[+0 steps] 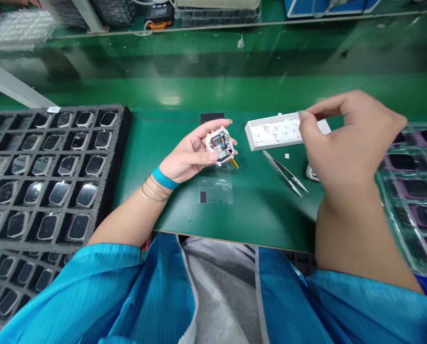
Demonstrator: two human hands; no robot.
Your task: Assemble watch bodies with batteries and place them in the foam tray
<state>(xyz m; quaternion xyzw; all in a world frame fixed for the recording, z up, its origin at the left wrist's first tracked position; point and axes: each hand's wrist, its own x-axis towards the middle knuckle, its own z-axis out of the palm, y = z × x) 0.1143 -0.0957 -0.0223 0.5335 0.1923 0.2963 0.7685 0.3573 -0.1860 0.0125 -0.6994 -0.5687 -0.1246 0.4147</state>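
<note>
Our left grip (190,155) lies palm up with its fingers curled inward, while our right grip (345,138) hangs palm down, thumb and forefinger pinched close together above our raised right forearm (349,239).

No writing can be read. The small white label on the black foam tray (19,143) is too small and blurred to make out. The tiny markings on the circuit board (219,143) of the open smartwatch (216,138) are also illegible, and the dark marks inside the white box (274,134) show no readable letters or numbers.
</note>
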